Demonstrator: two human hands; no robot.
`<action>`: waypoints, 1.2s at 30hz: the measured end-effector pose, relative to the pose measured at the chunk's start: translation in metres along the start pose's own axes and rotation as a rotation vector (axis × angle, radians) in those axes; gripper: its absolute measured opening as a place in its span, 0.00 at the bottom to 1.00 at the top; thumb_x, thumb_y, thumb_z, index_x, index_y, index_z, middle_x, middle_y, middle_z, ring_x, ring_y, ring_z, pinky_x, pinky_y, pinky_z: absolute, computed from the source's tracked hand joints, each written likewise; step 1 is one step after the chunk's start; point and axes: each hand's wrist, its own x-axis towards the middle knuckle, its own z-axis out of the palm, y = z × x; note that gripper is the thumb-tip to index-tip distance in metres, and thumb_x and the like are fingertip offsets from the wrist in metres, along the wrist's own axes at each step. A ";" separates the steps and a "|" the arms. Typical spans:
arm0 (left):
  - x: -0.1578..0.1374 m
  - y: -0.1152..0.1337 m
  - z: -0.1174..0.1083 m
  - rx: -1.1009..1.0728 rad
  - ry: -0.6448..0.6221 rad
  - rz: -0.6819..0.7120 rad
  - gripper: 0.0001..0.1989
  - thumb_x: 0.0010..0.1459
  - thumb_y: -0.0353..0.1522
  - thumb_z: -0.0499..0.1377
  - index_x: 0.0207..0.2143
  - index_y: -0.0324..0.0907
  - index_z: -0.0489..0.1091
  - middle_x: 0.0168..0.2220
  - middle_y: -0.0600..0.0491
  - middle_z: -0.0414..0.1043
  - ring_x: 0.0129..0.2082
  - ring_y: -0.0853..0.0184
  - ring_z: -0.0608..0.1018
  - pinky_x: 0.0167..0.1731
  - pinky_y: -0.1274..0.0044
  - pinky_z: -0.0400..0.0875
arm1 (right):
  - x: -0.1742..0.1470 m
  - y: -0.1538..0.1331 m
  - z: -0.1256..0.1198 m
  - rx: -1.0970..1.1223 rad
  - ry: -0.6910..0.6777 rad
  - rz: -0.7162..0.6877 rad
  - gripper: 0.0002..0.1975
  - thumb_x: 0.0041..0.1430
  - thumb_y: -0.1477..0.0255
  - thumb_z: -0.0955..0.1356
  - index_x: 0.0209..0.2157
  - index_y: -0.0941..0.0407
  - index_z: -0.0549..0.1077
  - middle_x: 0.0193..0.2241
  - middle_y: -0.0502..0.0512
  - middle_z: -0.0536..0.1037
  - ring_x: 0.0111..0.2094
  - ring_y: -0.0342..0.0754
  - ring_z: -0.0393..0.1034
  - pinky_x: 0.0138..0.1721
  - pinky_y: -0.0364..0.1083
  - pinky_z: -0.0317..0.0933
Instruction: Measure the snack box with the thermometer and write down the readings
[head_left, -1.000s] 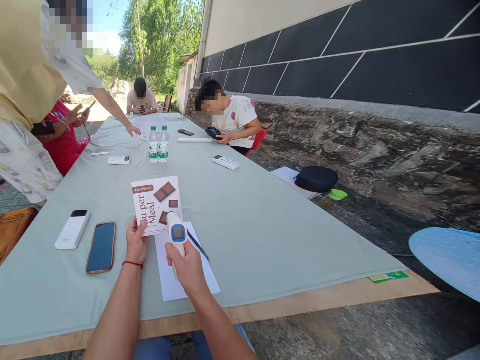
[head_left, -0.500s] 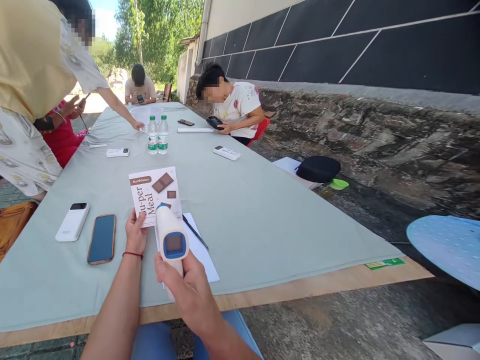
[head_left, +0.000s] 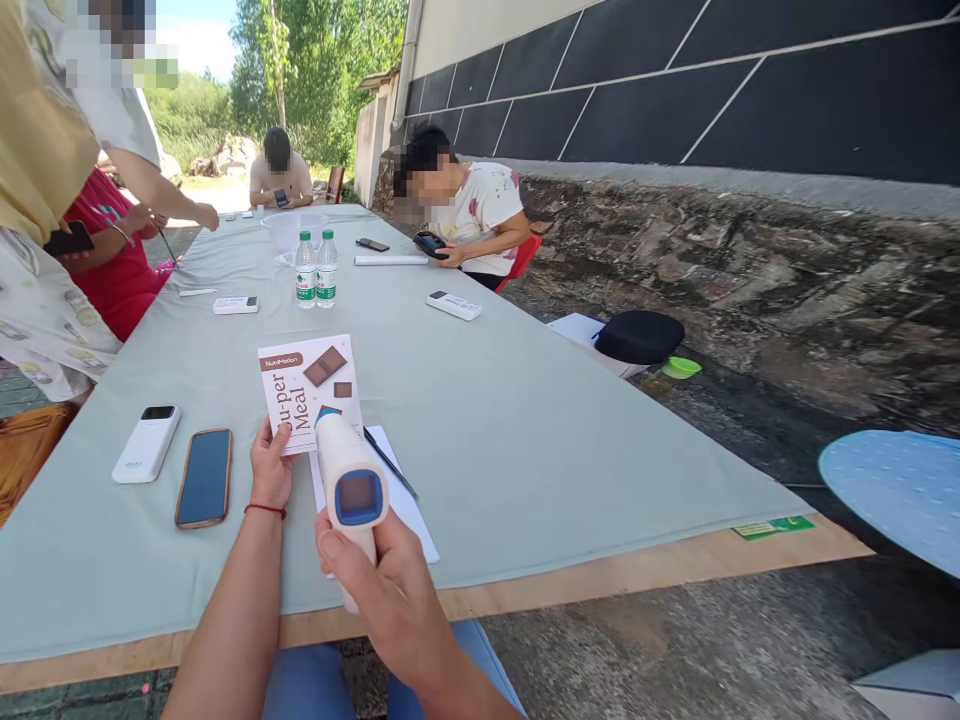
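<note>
Thermometer gun [head_left: 346, 455] in R hand [head_left: 386, 580], nose over printed card [head_left: 309, 390] in L hand [head_left: 271, 470]

From my end, on head cam, the relation that counts is nose-to-card. Gun's barrel runs away from wearer & slightly L, blue tip overlapping card's lower R part in view; can't tell if it's touching or there's a gap. Gun's screen faces back at wearer; looks dark, no reading I can make out. R hand: fingers wrapped round handle, thumb up the near side. L hand: pinch grip, thumb flat on card's lower L front, other fingers mostly hidden behind.

Card's long axis runs away from wearer, top leaning a touch L; I'd judge it's held up off counter [head_left: 540, 450]. L hand is farther out, right at card's near edge; R hand is closer to wearer & to the R, w/ gun bridging the gap btwn.

Beneath: white sheet [head_left: 411, 522] on counter, pen [head_left: 391, 463] across it, R of gun. L of L arm: phone [head_left: 203, 478], then power bank [head_left: 146, 445] just beside. Farther out: 2 water bottles [head_left: 305, 270] upright, side by side. R side, far: seated person [head_left: 484, 215] bent over black device [head_left: 430, 244].
</note>
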 end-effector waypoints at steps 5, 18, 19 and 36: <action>-0.003 0.004 0.004 -0.025 0.022 -0.003 0.27 0.46 0.43 0.73 0.46 0.42 0.75 0.47 0.47 0.79 0.44 0.60 0.80 0.42 0.70 0.77 | 0.010 0.008 -0.013 -0.105 0.082 0.028 0.18 0.55 0.57 0.69 0.41 0.55 0.76 0.24 0.49 0.72 0.25 0.46 0.63 0.27 0.44 0.60; -0.001 0.003 0.004 0.009 0.053 -0.026 0.30 0.42 0.42 0.75 0.47 0.41 0.74 0.53 0.44 0.76 0.51 0.55 0.78 0.46 0.67 0.76 | 0.084 0.077 -0.158 -1.205 0.355 0.308 0.22 0.59 0.65 0.64 0.54 0.51 0.72 0.39 0.57 0.81 0.36 0.55 0.73 0.33 0.47 0.58; -0.001 0.003 0.004 0.017 0.063 -0.029 0.31 0.41 0.41 0.75 0.48 0.41 0.74 0.54 0.44 0.75 0.52 0.55 0.78 0.46 0.68 0.76 | 0.086 0.078 -0.166 -1.275 0.338 0.323 0.21 0.60 0.66 0.63 0.54 0.51 0.71 0.40 0.58 0.81 0.37 0.55 0.74 0.34 0.47 0.58; -0.002 -0.002 0.010 0.035 0.087 -0.022 0.33 0.43 0.40 0.75 0.52 0.43 0.73 0.57 0.42 0.72 0.53 0.53 0.77 0.48 0.64 0.77 | 0.091 0.102 -0.212 -1.600 0.352 0.271 0.21 0.64 0.67 0.66 0.57 0.55 0.72 0.50 0.65 0.75 0.51 0.59 0.68 0.49 0.53 0.57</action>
